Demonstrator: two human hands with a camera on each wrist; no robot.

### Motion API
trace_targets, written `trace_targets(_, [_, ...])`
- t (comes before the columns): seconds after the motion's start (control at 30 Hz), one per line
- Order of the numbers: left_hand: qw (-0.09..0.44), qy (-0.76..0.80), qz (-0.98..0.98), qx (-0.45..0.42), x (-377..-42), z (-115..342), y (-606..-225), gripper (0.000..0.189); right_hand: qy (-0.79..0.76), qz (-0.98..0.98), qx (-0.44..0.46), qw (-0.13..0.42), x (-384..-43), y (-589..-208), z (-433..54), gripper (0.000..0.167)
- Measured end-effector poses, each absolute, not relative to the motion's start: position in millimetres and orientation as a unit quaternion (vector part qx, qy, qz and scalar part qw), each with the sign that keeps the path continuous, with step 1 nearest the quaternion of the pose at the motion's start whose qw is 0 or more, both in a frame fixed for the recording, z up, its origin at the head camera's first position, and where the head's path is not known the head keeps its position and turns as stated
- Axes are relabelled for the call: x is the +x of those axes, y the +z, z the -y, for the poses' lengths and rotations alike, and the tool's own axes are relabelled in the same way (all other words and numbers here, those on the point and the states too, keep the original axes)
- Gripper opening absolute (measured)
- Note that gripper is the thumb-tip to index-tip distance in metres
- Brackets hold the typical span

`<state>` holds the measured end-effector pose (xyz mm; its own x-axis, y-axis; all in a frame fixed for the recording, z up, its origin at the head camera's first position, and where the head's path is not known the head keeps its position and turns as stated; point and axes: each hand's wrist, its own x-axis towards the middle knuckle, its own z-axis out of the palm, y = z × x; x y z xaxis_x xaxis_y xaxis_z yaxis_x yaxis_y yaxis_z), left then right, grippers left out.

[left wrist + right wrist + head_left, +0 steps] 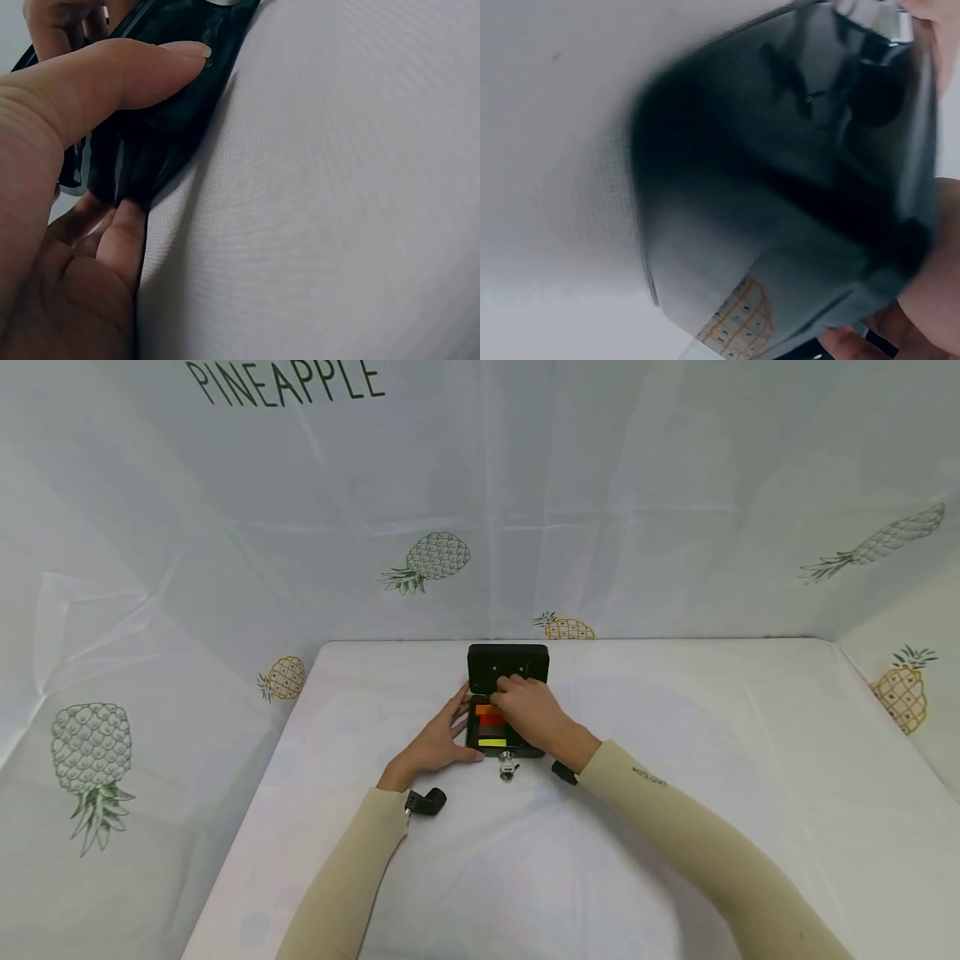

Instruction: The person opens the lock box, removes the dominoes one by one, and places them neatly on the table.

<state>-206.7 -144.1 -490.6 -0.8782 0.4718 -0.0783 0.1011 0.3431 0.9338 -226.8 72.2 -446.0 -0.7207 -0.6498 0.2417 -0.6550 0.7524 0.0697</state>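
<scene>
A small black case (pixel 474 739) lies on the table with its lid (pixel 483 658) standing up at the back. Inside, at its left side, are an orange strip (pixel 485 710), a red strip (pixel 488 721) and a yellow strip (pixel 492 742). My left hand (pixel 438 742) grips the case's left side; in the left wrist view, the thumb (pixel 135 71) lies over the black surface, fingers round the edge. Over the case's back right part, my right hand (pixel 531 706) reaches in with bent fingers. What those fingertips touch is hidden.
A silver metal piece (pixel 507 767), perhaps a latch or keys, sits at the case's front edge. White cloth (pixel 645 827) covers the table, and pineapple-printed sheets (pixel 637 510) hang behind and at the sides.
</scene>
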Motion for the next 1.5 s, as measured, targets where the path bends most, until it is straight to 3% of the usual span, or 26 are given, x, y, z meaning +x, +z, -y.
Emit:
trace_targets(0.43, [0.174, 0.545, -0.801, 0.174, -207, 144, -496, 0.127, -0.048, 0.931, 0.347, 0.103, -233, -454, -66, 0.029])
trace_targets(0.73, [0.17, 0.541, -0.805, 0.174, -208, 144, -497, 0.127, -0.043, 0.935, 0.335, 0.105, -232, -456, -64, 0.023])
trace_targets(1.13, [0.168, 0.545, -0.802, 0.18, -206, 145, -495, 0.125, -0.042, 0.931, 0.346, 0.109, -231, -459, -67, 0.029])
trace_targets(1.5, [0.172, 0.549, -0.798, 0.178, -207, 145, -492, 0.125, -0.067, 0.93, 0.343, 0.108, -232, -455, -61, 0.021])
